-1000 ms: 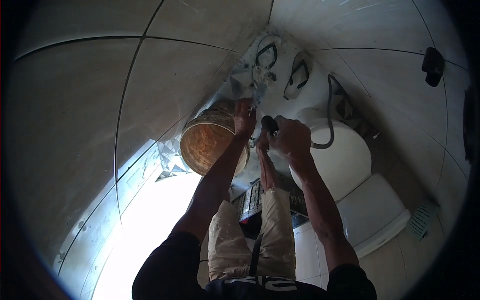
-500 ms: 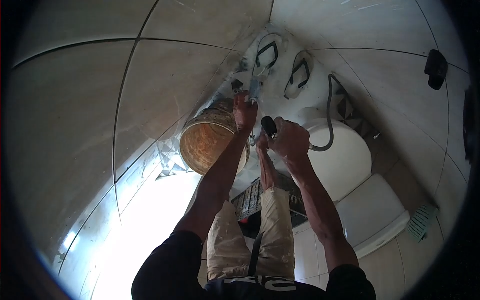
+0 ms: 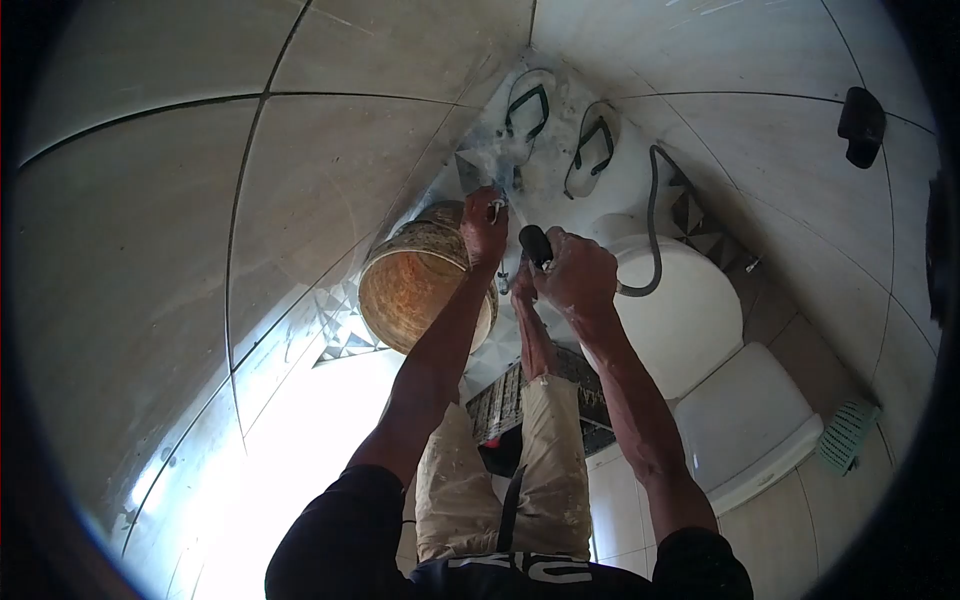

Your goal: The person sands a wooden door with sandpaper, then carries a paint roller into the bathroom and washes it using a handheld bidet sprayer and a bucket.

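My right hand (image 3: pixel 580 270) is closed around a black-headed hand sprayer (image 3: pixel 537 244). A grey hose (image 3: pixel 655 215) runs from the sprayer past the toilet toward the wall. Faint spray shows ahead of it, near my left hand (image 3: pixel 484 228), whose fingers are curled shut beyond the bucket. Something pale and curved shows at those fingers, but what they grip is too hidden to name. The stained, rust-coloured bucket (image 3: pixel 408 300) lies tipped with its mouth toward me, beside my left forearm. One of my bare feet (image 3: pixel 524 285) is between my hands.
Two flip-flops (image 3: pixel 528 110) lie in the far corner, on wet floor. On the right stands a white toilet (image 3: pixel 690 310), with a green brush-like object (image 3: pixel 848 436) beyond it. A dark crate (image 3: pixel 495 400) is beneath my legs. Tiled walls (image 3: pixel 140 220) meet at the corner.
My left hand has turned slightly and shifted a little left; the bluish piece seen beyond it earlier is now mostly hidden in spray. My right hand keeps its grip on the sprayer.
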Demonstrator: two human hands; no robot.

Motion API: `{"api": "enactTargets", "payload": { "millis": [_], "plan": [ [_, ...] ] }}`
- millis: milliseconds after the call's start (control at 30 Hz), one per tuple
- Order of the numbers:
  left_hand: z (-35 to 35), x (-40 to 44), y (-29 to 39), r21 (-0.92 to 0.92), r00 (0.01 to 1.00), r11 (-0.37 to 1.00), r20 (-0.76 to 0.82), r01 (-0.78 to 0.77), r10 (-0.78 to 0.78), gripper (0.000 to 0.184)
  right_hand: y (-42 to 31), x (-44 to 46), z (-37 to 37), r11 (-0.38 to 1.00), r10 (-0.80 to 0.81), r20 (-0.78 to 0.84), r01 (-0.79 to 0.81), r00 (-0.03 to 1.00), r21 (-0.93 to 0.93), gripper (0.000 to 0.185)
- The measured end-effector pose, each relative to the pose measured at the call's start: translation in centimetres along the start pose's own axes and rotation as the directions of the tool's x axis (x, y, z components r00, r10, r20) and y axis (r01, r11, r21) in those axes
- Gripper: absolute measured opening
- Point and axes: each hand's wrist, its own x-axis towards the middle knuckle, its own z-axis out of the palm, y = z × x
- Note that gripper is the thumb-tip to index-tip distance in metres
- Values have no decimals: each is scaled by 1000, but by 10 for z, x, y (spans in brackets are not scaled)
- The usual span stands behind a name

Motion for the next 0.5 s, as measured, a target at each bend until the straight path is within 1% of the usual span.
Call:
{"api": "enactTargets", "payload": {
  "millis": [67, 133, 167, 233, 267, 333, 367, 433, 500],
  "plan": [
    [-1, -1, 2, -7, 1000, 1000, 5, 1, -1, 31, 1, 1, 2, 1000, -14, 19, 15, 1000, -27, 25],
    [-3, 0, 7, 25, 996, 996, -20, -90, 90, 32, -1, 1, 4, 999, -30, 41, 31, 999, -40, 24],
    [-2, 0, 3, 22, 996, 996, -20, -91, 91, 32, -1, 0, 4, 997, -43, 65, 47, 997, -56, 24],
    [1, 2, -5, 109, 982, 978, -41, -179, 184, 34, -1, -1, 6, 997, -49, 59, 53, 997, -62, 24],
    [1, 2, -2, 107, 982, 978, -43, -179, 184, 34, -1, -2, 7, 996, -57, 54, 61, 997, -64, 23],
    [1, 1, 4, -29, 996, 996, -29, -83, 83, 34, 1, -1, 11, 996, -60, 41, 62, 997, -57, 23],
    [0, 1, 5, -33, 996, 996, -29, -88, 87, 34, 1, -1, 12, 997, -59, 27, 61, 998, -47, 23],
    [1, 1, 12, -123, 1000, 992, -4, 24, -25, 33, 0, -1, 10, 998, -39, -2, 39, 999, -51, 24],
    [-5, 1, 22, -145, 1000, 989, 7, -11, 12, 32, -1, -5, -2, 998, -11, -41, 9, 999, -66, 24]
  ]
}}
